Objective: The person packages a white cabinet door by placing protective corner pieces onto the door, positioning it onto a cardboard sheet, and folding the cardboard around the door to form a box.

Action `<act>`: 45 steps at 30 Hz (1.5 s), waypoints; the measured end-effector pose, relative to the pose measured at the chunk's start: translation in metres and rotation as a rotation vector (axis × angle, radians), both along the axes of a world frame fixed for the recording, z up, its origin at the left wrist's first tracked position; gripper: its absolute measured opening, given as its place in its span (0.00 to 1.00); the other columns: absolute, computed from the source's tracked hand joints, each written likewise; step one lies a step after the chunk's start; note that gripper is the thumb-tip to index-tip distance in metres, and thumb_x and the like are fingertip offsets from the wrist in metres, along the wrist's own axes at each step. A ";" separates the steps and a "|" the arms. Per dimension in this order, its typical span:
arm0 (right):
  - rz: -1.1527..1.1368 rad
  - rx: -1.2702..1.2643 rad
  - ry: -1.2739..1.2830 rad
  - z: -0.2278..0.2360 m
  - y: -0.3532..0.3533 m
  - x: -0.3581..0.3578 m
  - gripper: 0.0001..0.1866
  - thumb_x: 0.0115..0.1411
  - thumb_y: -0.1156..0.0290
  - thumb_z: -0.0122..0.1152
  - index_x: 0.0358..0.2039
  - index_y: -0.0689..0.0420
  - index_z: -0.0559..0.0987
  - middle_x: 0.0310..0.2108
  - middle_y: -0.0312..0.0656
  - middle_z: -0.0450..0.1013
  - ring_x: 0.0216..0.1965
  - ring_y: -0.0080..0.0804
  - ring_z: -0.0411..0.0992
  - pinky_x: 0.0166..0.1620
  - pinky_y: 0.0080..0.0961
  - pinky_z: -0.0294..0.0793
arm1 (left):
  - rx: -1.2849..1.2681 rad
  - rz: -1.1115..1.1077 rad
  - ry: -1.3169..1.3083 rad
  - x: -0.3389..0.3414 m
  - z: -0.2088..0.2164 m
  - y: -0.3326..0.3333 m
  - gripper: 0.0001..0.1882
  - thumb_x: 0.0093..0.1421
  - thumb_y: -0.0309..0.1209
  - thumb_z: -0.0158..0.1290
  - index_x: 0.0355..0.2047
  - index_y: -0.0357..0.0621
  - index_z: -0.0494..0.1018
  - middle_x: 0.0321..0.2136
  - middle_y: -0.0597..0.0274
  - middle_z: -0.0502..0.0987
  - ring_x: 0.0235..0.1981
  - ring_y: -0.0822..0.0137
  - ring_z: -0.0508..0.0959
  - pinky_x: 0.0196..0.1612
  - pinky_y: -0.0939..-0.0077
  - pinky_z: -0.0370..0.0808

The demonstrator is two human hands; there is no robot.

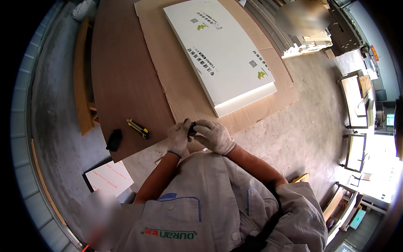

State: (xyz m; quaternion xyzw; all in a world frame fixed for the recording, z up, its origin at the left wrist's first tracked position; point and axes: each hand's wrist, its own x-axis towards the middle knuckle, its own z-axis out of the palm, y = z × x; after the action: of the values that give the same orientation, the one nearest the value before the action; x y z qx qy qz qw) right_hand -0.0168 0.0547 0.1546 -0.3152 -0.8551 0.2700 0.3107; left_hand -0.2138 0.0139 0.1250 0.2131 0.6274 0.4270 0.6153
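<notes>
Both my hands wear pale knitted work gloves and meet close in front of my chest, by the near edge of the table. Between them is a small black object (192, 129), mostly covered by the fingers; its kind does not show. My left hand (178, 138) closes on it from the left, thumb side up. My right hand (215, 136) pinches it from the right with bent fingers. Just beyond the hands lies a printed white panel (222, 50), with another white edge under it. A yellow and black utility knife (138, 129) rests to the left of my hands.
Flat cardboard (189, 103) lies under the panel on a brown tabletop (121, 75). A black item (114, 140) sits at the table's left near corner. A wooden bench (82, 80) stands left, a marked white sheet (110, 178) below. Carts (354, 101) stand right.
</notes>
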 end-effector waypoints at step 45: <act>-0.089 -0.477 0.060 0.008 0.004 -0.033 0.27 0.58 0.64 0.81 0.56 0.60 0.82 0.47 0.48 0.82 0.47 0.39 0.83 0.51 0.33 0.83 | 0.083 0.113 -0.451 -0.040 -0.010 -0.029 0.23 0.79 0.48 0.51 0.50 0.38 0.80 0.42 0.58 0.85 0.35 0.68 0.84 0.34 0.71 0.81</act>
State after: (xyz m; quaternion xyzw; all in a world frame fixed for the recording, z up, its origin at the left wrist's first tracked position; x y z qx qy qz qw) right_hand -0.0494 0.0584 0.1631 -0.4088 -0.7429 0.4595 0.2643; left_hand -0.2540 -0.0153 0.1146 0.1017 0.4667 0.5232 0.7057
